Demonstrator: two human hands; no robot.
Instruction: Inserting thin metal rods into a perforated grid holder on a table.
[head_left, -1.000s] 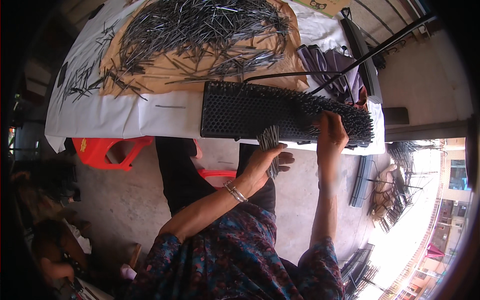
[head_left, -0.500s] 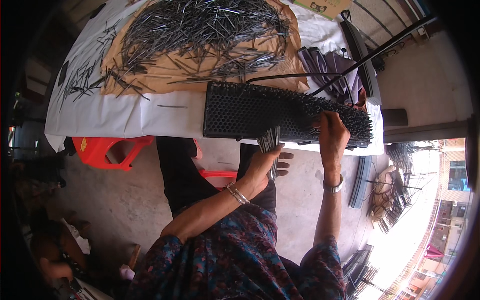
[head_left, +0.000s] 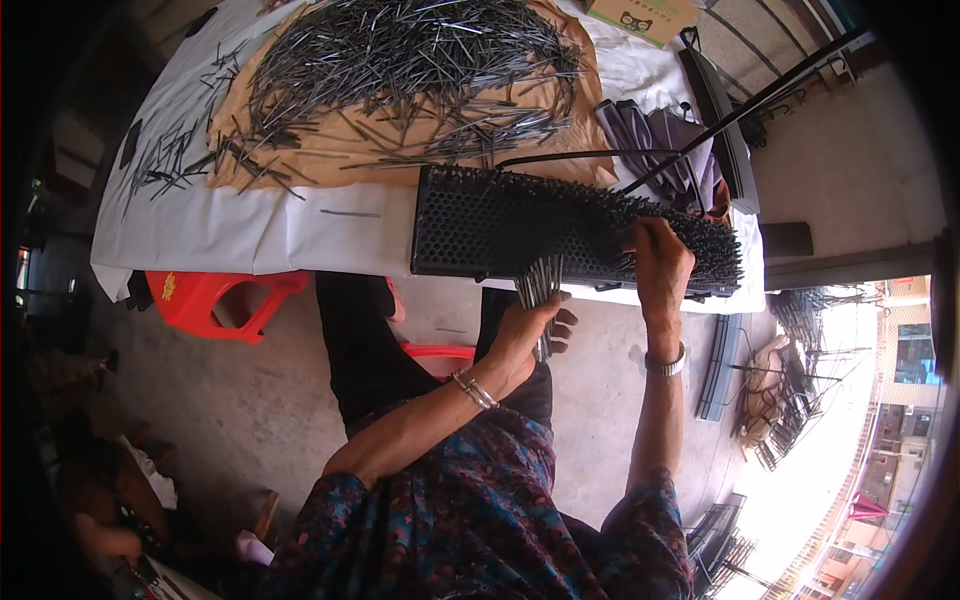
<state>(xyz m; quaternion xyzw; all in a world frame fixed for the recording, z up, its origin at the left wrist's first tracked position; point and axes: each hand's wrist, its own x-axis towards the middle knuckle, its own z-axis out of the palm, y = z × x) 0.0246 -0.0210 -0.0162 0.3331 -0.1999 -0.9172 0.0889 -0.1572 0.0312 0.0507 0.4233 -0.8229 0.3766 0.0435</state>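
A bundle of thin dark rods (head_left: 541,278) stands up out of my left hand (head_left: 538,325), whose fingers wrap round it just below the front edge of a long black perforated rack (head_left: 470,235). Honeycomb-like holes show bare on the rack's left part. Its right part bristles with upright rod ends (head_left: 705,240). My right hand (head_left: 660,262) is closed in a pinch over the border between the two parts. Whatever is between its fingertips is too small or hidden to make out.
A large heap of loose dark rods (head_left: 400,60) lies on brown paper (head_left: 330,165) over a white-covered table (head_left: 240,235). Purple-grey cloth (head_left: 655,135), a black bar and a cardboard box (head_left: 645,18) are at the right. A red stool (head_left: 225,300) stands below the table's left edge.
My right hand has shifted slightly left and up, still at the rack. The left hand keeps its bundle in nearly the same place. The view has moved slightly.
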